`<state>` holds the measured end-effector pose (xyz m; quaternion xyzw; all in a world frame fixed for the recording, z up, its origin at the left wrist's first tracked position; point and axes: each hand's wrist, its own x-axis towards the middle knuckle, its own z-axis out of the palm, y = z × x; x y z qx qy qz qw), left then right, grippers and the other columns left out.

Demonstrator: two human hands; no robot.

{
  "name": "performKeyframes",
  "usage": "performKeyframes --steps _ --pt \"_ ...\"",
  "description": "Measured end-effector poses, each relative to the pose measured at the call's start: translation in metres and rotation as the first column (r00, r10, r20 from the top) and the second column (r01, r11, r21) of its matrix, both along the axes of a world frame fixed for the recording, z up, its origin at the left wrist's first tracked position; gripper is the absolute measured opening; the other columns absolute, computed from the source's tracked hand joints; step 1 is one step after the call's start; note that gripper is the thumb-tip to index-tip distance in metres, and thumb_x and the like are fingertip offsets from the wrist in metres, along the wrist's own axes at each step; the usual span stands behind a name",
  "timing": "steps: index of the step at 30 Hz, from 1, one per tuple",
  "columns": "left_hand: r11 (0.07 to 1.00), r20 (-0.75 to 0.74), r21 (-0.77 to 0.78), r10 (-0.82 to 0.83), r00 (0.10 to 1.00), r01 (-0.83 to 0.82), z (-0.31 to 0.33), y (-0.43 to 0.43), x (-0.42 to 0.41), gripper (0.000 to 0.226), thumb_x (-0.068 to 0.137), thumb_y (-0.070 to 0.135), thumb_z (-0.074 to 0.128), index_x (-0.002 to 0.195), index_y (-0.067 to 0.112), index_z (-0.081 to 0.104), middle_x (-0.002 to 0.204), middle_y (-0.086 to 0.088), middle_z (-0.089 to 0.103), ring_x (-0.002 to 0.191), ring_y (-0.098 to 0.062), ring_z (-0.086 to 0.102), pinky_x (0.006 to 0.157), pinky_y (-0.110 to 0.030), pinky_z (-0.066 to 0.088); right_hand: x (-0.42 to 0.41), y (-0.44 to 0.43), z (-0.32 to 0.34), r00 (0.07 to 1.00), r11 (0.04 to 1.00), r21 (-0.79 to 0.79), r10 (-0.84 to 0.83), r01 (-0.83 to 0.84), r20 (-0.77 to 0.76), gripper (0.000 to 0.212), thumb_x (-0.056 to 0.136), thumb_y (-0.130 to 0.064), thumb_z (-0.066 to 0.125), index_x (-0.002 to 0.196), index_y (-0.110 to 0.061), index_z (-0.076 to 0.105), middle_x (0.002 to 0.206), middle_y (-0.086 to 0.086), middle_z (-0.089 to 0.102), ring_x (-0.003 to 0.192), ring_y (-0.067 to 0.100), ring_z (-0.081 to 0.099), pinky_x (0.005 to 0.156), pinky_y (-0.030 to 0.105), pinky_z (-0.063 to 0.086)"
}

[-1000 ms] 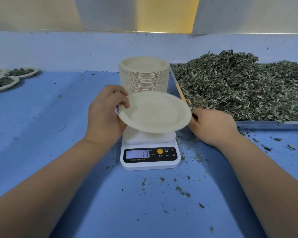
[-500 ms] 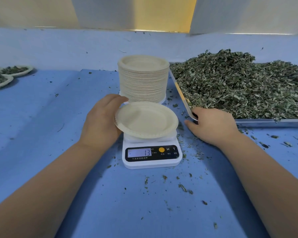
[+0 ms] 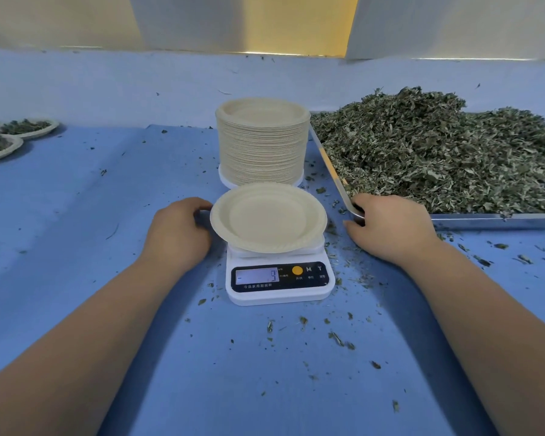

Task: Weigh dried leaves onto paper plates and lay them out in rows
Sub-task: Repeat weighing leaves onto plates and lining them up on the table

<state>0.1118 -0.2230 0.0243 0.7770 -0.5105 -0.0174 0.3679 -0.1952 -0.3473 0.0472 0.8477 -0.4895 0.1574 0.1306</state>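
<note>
An empty paper plate (image 3: 268,217) lies on the white digital scale (image 3: 279,280), slightly tilted. My left hand (image 3: 178,232) is at the plate's left rim, fingers curled against its edge. Behind the scale stands a tall stack of paper plates (image 3: 262,143). A metal tray (image 3: 497,219) heaped with dried leaves (image 3: 438,152) sits on the right. My right hand (image 3: 390,228) rests at the tray's near left corner, fingertips hooked over its rim. The scale's display shows a minus sign and a 9.
Filled plates of leaves (image 3: 26,127) lie at the far left edge on the blue table cover (image 3: 76,231). Loose leaf crumbs (image 3: 337,336) are scattered in front of and beside the scale. A pale wall rises behind the table.
My left hand has lowered the plate from mid-air down onto the scale. The display went from minus 13 to minus 9. My right hand stayed at the tray corner.
</note>
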Motion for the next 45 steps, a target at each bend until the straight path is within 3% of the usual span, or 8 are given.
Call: performKeyframes --steps 5,8,10,16,21,29,36,45 --pt "0.992 -0.228 -0.110 0.034 0.973 -0.061 0.005 0.003 -0.001 0.042 0.088 -0.004 0.049 0.113 0.019 0.074 0.112 0.006 0.074 0.110 -0.011 0.067 0.098 -0.030 0.051 0.000 -0.001 -0.002 1.000 1.000 -0.002 -0.003 0.003 0.029 0.019 0.092 -0.043 0.059 0.086 -0.026 0.053 0.064 -0.007 0.054 0.054 0.015 0.050 0.046 0.022 0.026" --pt "0.920 -0.674 -0.373 -0.176 0.718 -0.125 0.017 0.005 -0.015 0.035 0.093 0.002 0.046 0.101 0.018 0.075 0.110 0.002 0.077 0.108 -0.008 0.071 0.101 -0.031 0.054 0.000 0.000 -0.004 0.996 1.000 0.003 -0.003 0.003 0.092 0.022 0.089 -0.043 0.061 0.104 -0.027 0.059 0.076 -0.006 0.065 0.066 0.024 0.060 0.051 0.025 0.033" --pt "0.904 -0.759 -0.409 -0.264 0.595 -0.121 0.020 0.004 -0.026 0.034 0.095 0.011 0.042 0.098 0.022 0.075 0.111 0.002 0.077 0.110 -0.008 0.070 0.098 -0.031 0.055 0.000 0.000 -0.004 0.992 1.000 0.007 -0.002 0.001 0.128 0.033 0.089 -0.045 0.062 0.119 -0.032 0.057 0.085 -0.004 0.069 0.073 0.028 0.063 0.054 0.028 0.038" --pt "0.947 -0.793 -0.320 -0.243 0.559 -0.041 0.015 0.000 -0.029 0.034 0.086 0.040 0.052 0.109 0.026 0.073 0.117 0.004 0.073 0.109 -0.009 0.068 0.100 -0.034 0.055 0.001 -0.002 -0.006 0.991 1.000 0.012 -0.015 0.014 0.131 0.042 0.088 -0.046 0.062 0.128 -0.035 0.051 0.085 -0.003 0.069 0.072 0.029 0.063 0.056 0.029 0.044" --pt "0.954 -0.763 -0.292 -0.271 0.587 0.061 0.020 0.003 -0.032 0.023 0.065 0.052 0.056 0.070 0.035 0.071 0.094 0.011 0.069 0.095 -0.016 0.062 0.097 -0.038 0.047 0.003 -0.002 -0.007 0.989 1.000 -0.008 -0.013 0.014 0.149 0.044 0.086 -0.046 0.065 0.127 -0.034 0.055 0.091 0.003 0.064 0.080 0.031 0.062 0.060 0.030 0.041" --pt "0.947 -0.735 -0.307 -0.300 0.609 0.096 0.021 0.005 -0.034 0.027 0.082 0.043 0.052 0.069 0.040 0.075 0.100 0.007 0.075 0.106 -0.021 0.068 0.111 -0.053 0.044 0.003 0.001 -0.005 0.985 0.999 -0.047 0.022 -0.014 0.169 0.042 0.084 -0.040 0.069 0.123 -0.026 0.062 0.089 0.005 0.062 0.092 0.031 0.060 0.071 0.033 0.037" --pt "0.945 -0.776 -0.328 -0.275 0.567 0.010 0.020 0.005 -0.035 0.026 0.086 0.039 0.050 0.100 0.032 0.072 0.109 0.011 0.078 0.108 -0.005 0.071 0.103 -0.035 0.052 0.004 0.004 -0.002 0.975 0.999 0.015 0.033 -0.037 0.222 0.054 0.087 -0.039 0.064 0.137 -0.030 0.048 0.113 0.000 0.070 0.105 0.029 0.061 0.089 0.042 0.051" --pt "0.939 -0.758 -0.344 -0.287 0.585 0.014 0.023 0.007 -0.039 0.040 0.095 0.027 0.048 0.071 0.035 0.078 0.089 0.015 0.078 0.091 -0.001 0.072 0.089 -0.026 0.055 0.004 0.006 0.000 0.974 0.998 0.049 0.030 -0.042 0.224 0.060 0.087 -0.035 0.067 0.142 -0.029 0.045 0.123 -0.008 0.068 0.110 0.028 0.061 0.088 0.042 0.051"
